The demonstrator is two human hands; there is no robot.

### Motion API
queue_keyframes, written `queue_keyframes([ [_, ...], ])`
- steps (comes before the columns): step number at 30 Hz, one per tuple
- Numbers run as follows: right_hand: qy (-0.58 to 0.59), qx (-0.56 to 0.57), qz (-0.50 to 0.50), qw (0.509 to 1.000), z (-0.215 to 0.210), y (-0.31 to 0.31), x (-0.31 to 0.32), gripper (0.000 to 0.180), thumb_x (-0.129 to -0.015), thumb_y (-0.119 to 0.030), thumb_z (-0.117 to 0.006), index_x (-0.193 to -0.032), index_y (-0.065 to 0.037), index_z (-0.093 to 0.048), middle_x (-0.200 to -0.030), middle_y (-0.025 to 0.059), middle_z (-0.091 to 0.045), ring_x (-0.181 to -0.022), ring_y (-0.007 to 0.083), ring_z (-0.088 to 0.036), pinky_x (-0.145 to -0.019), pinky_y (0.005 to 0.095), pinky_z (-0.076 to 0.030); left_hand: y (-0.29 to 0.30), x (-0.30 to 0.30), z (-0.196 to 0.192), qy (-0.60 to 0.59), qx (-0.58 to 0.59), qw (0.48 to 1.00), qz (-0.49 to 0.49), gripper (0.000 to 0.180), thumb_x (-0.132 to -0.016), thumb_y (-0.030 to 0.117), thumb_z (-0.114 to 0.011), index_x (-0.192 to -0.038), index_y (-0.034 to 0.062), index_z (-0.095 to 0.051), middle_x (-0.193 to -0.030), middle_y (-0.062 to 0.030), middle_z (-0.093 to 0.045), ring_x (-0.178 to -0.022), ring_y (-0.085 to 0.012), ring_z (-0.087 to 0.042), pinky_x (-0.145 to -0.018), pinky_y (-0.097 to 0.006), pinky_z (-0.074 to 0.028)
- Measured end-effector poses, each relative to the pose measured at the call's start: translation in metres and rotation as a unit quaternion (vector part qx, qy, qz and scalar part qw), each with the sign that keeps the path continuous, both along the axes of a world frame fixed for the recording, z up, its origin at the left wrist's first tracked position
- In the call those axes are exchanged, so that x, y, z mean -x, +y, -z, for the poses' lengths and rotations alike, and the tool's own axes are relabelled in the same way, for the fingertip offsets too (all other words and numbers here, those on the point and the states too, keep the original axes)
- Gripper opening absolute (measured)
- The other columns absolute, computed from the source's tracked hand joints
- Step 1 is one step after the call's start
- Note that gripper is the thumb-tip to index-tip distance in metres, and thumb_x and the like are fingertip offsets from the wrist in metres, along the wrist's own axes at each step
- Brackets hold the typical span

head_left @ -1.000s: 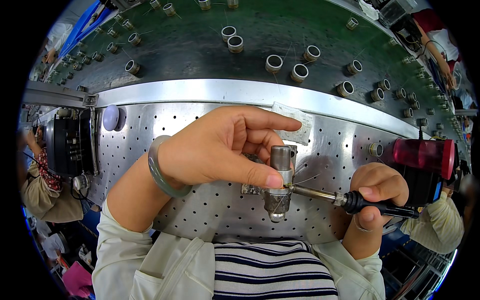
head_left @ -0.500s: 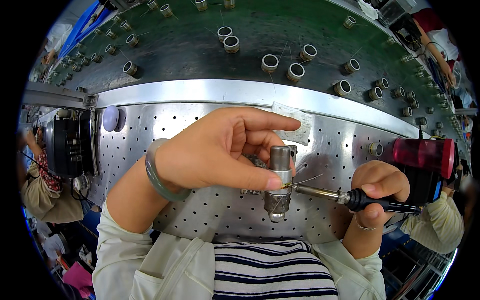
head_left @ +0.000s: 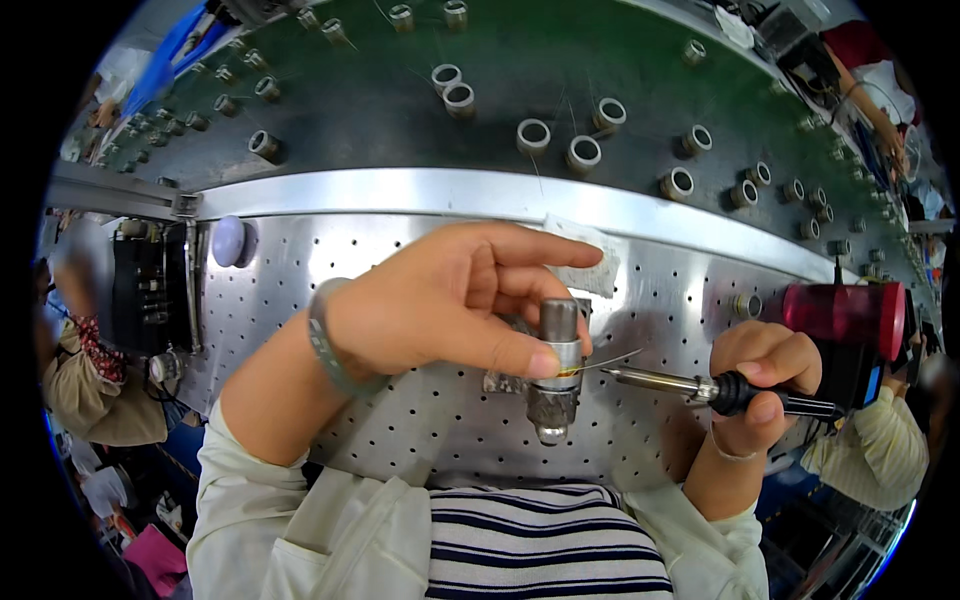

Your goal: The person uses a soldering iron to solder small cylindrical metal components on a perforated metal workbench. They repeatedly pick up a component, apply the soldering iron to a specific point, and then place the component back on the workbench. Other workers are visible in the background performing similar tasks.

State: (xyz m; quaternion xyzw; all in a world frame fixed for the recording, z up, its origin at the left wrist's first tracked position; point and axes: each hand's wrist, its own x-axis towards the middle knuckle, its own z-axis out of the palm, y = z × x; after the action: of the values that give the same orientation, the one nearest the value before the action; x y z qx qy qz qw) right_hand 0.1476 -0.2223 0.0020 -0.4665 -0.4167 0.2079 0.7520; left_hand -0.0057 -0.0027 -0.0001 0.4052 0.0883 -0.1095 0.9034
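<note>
My left hand (head_left: 450,305) pinches a small upright metal cylinder part (head_left: 555,365) over the perforated steel plate (head_left: 400,430), thumb pressed on its side. Thin wires stick out from the part to the right. My right hand (head_left: 755,385) grips the black handle of a soldering iron (head_left: 700,388). The iron's metal tip points left and sits just right of the part, close to the wires. A grey-green bracelet circles my left wrist.
A green panel (head_left: 400,90) studded with several short metal sleeves rises behind the plate. A dark red cylinder (head_left: 845,315) stands at the right, a white tag (head_left: 590,262) lies behind the part, and a black device (head_left: 145,290) sits at the left. Other people's sleeves show at both sides.
The soldering iron's tip has drawn back slightly to the right, away from the part. My left hand keeps its hold on the cylinder.
</note>
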Motion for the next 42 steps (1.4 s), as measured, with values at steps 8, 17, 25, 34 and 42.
queue_keyframes([
  [8, 0.011, 0.046, 0.058, 0.997, -0.006, 0.002, -0.002, 0.030, -0.082, -0.026, -0.066, -0.080, -0.004, -0.046, -0.065, 0.0042, -0.048, -0.051, 0.0102, -0.043, -0.047, 0.0222, -0.032, 0.060, -0.013, -0.001, -0.027, -0.293, 0.929, -0.226, 0.045, -0.076, -0.002, -0.067, -0.119, -0.0005, -0.055, -0.102, -0.0075, -0.062, -0.091, -0.0116, -0.058, -0.082, -0.024, -0.047],
  [17, 0.081, -0.004, 0.050, 0.995, -0.009, 0.003, -0.001, 0.027, -0.078, -0.017, -0.072, -0.081, 0.001, -0.053, -0.067, 0.0113, -0.058, -0.046, 0.0119, -0.053, -0.043, 0.0199, -0.042, 0.216, 0.015, 0.021, 0.111, -0.845, 0.405, -0.330, 0.027, -0.067, 0.009, -0.074, -0.092, 0.0037, -0.065, -0.088, -0.0104, -0.059, -0.077, -0.0236, -0.059, -0.069, -0.031, -0.049],
  [25, 0.088, 0.017, 0.062, 0.994, -0.010, -0.004, -0.004, 0.023, -0.077, -0.013, -0.071, -0.080, 0.002, -0.054, -0.067, 0.0112, -0.058, -0.047, 0.0116, -0.053, -0.043, 0.0193, -0.041, 0.141, -0.026, 0.011, -0.035, -0.763, 0.613, -0.202, 0.050, -0.070, 0.001, -0.069, -0.118, 0.0097, -0.057, -0.109, -0.0077, -0.053, -0.094, -0.0207, -0.055, -0.073, -0.028, -0.049],
  [34, 0.083, 0.013, 0.055, 0.995, -0.013, -0.003, -0.003, 0.025, -0.076, -0.015, -0.073, -0.080, 0.002, -0.055, -0.066, 0.0104, -0.058, -0.047, 0.0119, -0.053, -0.043, 0.0195, -0.042, 0.145, -0.031, 0.030, -0.020, -0.756, 0.620, -0.206, 0.029, -0.072, 0.001, -0.067, -0.099, 0.0035, -0.061, -0.092, -0.0073, -0.058, -0.078, -0.0191, -0.058, -0.069, -0.028, -0.048],
  [42, 0.090, 0.026, 0.056, 0.994, -0.011, -0.004, -0.001, 0.024, -0.077, -0.015, -0.072, -0.080, 0.002, -0.055, -0.065, 0.0105, -0.058, -0.047, 0.0119, -0.054, -0.043, 0.0196, -0.042, 0.112, 0.016, 0.011, 0.073, -0.647, 0.705, -0.280, 0.027, -0.072, 0.003, -0.072, -0.097, 0.0024, -0.063, -0.089, -0.0047, -0.060, -0.077, -0.0109, -0.058, -0.067, -0.023, -0.048],
])
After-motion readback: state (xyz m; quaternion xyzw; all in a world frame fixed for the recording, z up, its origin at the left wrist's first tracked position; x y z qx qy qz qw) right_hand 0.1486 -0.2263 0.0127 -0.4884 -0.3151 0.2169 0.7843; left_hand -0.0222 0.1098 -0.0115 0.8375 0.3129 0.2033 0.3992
